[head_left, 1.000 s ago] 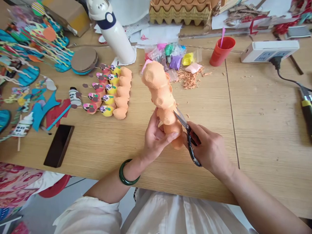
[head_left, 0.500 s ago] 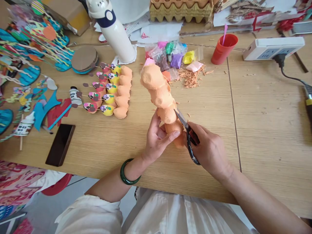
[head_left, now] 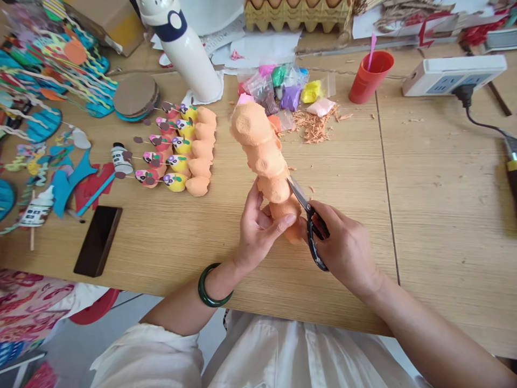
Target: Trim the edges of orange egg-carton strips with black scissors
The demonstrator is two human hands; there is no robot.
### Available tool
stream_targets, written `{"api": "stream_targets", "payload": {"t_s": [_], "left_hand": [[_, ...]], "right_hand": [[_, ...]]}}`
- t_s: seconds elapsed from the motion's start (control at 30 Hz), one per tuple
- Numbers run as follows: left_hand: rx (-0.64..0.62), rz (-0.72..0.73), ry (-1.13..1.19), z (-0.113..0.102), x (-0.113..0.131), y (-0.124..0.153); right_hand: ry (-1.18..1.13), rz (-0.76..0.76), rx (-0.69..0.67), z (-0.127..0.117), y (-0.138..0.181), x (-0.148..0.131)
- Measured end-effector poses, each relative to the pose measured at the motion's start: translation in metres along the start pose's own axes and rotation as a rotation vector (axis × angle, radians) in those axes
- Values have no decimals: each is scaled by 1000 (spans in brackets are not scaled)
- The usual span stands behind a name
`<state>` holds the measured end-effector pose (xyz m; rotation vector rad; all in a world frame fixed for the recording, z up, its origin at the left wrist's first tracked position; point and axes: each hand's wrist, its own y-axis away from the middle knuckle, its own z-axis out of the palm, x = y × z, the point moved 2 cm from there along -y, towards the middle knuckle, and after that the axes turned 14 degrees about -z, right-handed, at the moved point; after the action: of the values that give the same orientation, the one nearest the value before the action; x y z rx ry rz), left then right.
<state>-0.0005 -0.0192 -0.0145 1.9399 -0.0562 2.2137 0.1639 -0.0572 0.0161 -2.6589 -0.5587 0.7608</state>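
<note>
My left hand (head_left: 260, 226) grips the lower part of an orange egg-carton strip (head_left: 266, 159), a row of rounded cups tilted up and away from me. Its thumb lies across one of the lower cups. In my right hand (head_left: 347, 242) is a pair of black-handled scissors (head_left: 311, 215), the fingers wrapped round the handles. The scissor blades rest against the strip's right edge, near the middle, and look nearly closed. Left of the strip stand rows of painted carton cups (head_left: 175, 161) in red and yellow, beside a plain orange row (head_left: 202, 156).
Behind the strip lie bagged coloured clay (head_left: 291, 97) and orange shavings (head_left: 315, 126). A white bottle (head_left: 186, 59), a red cup (head_left: 369, 78) and a power strip (head_left: 454, 74) stand farther back. A phone (head_left: 98, 241), glue bottles (head_left: 38, 207) and paper crafts occupy the left.
The whole view has shifted slightly. Both hands, the strip and the scissors keep nearly the same positions relative to one another.
</note>
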Motion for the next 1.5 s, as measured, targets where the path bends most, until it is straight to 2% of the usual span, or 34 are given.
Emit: {"api": "stream_targets", "payload": {"t_s": [0.2, 0.63, 0.73, 0.8, 0.9, 1.0, 1.13, 1.3, 1.5], "left_hand": [[-18, 16, -37, 3, 4, 1], [-25, 6, -29, 3, -1, 0], [-40, -2, 5, 2, -2, 0], [-59, -23, 51, 1, -4, -1], [-75, -110, 122, -2, -4, -2], [-62, -229, 182, -4, -4, -4], [-36, -328, 247, -6, -2, -7], [-63, -374, 323, -7, 0, -8], [-63, -383, 329, -8, 3, -9]], "right_hand": [[35, -21, -40, 0, 2, 1], [99, -47, -39, -1, 4, 6], [-27, 25, -60, 0, 2, 8], [-209, 144, -67, -1, 0, 12], [-546, 323, -35, -4, -4, 19], [-669, 359, 9, -8, -8, 25], [-659, 383, 55, -8, -11, 29], [-593, 386, 91, -5, -10, 32], [-428, 267, -12, -7, -9, 28]]}}
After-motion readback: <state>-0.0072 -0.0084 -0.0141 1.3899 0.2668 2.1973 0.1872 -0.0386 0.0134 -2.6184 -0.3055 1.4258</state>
